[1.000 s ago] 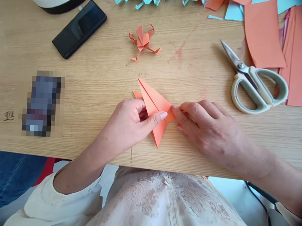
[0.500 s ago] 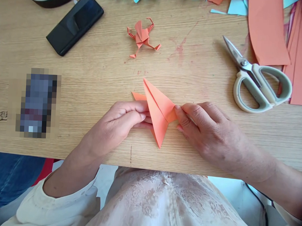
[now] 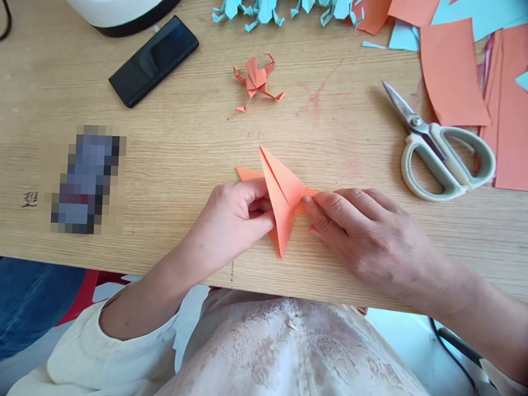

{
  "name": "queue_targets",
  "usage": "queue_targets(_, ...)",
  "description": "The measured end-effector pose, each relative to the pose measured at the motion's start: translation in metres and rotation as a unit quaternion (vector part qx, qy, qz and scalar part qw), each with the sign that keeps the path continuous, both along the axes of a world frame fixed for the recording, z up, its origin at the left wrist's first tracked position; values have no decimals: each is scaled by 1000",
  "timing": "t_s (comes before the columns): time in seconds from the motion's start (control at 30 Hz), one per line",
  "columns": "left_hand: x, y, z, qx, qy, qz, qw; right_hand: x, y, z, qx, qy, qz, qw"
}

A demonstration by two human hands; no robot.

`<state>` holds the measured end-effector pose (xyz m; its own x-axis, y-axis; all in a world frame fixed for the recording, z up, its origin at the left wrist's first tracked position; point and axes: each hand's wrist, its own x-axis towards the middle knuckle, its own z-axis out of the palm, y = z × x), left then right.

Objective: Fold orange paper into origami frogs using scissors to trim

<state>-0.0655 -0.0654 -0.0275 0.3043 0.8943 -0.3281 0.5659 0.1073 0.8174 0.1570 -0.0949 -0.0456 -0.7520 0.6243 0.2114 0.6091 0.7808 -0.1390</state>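
Just above the table's front edge, both hands hold a folded orange origami paper (image 3: 278, 193) with several pointed flaps. My left hand (image 3: 234, 223) grips it from the left, thumb and fingers reaching behind the large front flap, so the fingertips are partly hidden. On the other side my right hand (image 3: 363, 234) pinches the narrow right-hand point between thumb and forefinger. Beyond the paper lies a finished-looking orange origami frog (image 3: 257, 81) with thin bent legs.
Grey-handled scissors (image 3: 441, 144) lie to the right, beside orange paper sheets (image 3: 455, 72) and blue scraps. Several blue origami figures (image 3: 263, 5) stand at the back. A black phone (image 3: 154, 62), a blurred phone-like object (image 3: 85, 181) and a white round base (image 3: 119, 5) are on the left.
My left hand has turned, its thumb dropping lower and opening away from the forefinger behind the flap. My right hand keeps its pinch. The camera view has shifted, showing more of the table's back.
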Motion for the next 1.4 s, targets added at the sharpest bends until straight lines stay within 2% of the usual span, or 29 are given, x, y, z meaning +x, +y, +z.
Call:
queue_targets(0.2,7,-3,2,27,-5,8,1000,0,0,-1,-20,6,-2,1000)
queue_targets(0.37,11,-4,2,10,-58,-1,998,1,-1,0,-21,11,22,999)
queue_targets(0.63,9,-4,-3,2,-84,7,996,4,0,1,-12,7,59,998)
queue_targets(0.8,9,-4,-1,15,-79,5,997,4,-1,0,-30,14,46,998)
queue_targets(1.17,9,-8,-9,42,-93,-8,995,4,-3,-1,21,0,67,998)
queue_targets(1.27,6,-9,-12,75,-88,-36,993,5,-3,-1,27,-2,70,997)
queue_targets(1.4,1,-16,-16,216,-22,-98,971,6,-5,-1,37,11,80,996)
